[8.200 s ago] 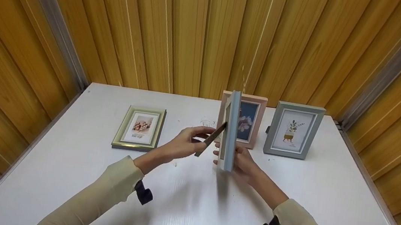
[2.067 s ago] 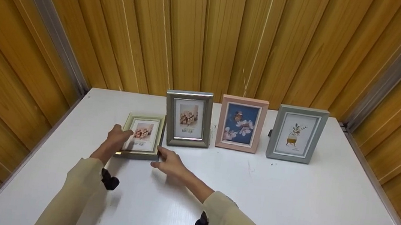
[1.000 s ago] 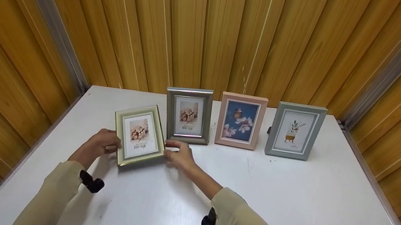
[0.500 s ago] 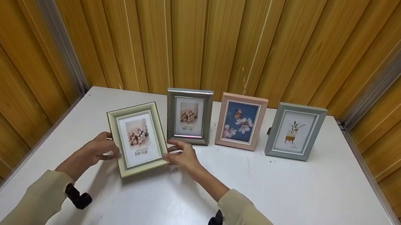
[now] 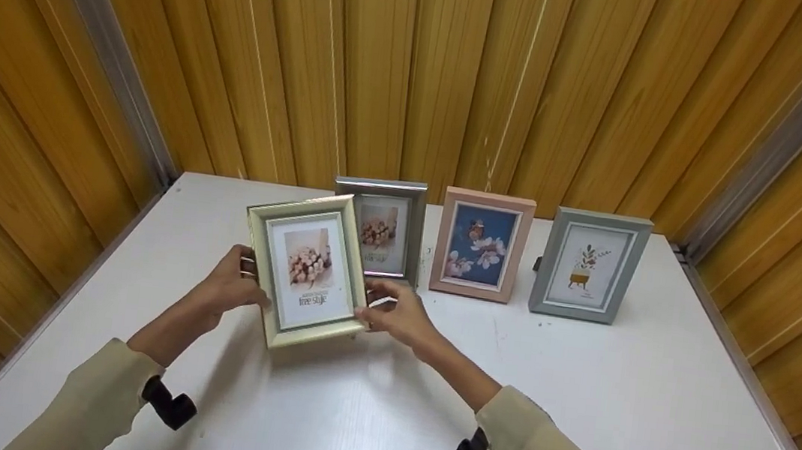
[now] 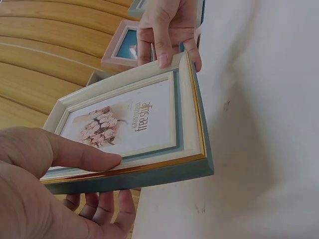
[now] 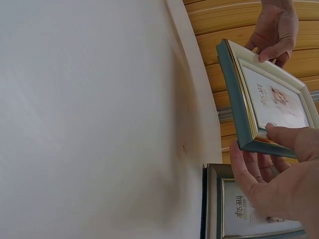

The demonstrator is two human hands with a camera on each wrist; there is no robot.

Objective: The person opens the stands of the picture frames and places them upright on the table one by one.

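Note:
A cream photo frame with a gold edge and a flower print hangs tilted over the table, its face toward the head camera. My left hand grips its left side, thumb on the front and fingers behind, as the left wrist view shows. At the lower right corner, my right hand pinches it between thumb and fingers. The right wrist view shows the frame's teal side. Behind it stands a grey-brown photo frame, its left part hidden by the held one.
A pink photo frame with a blossom picture stands right of the grey-brown one. Farther right is a grey-green photo frame. All stand along the back of the white table, before a wood-panelled wall.
The grey-brown frame came to stand at the back, left of the pink one. Both hands took the cream frame up from lying flat, tilted it upright, then moved it right.

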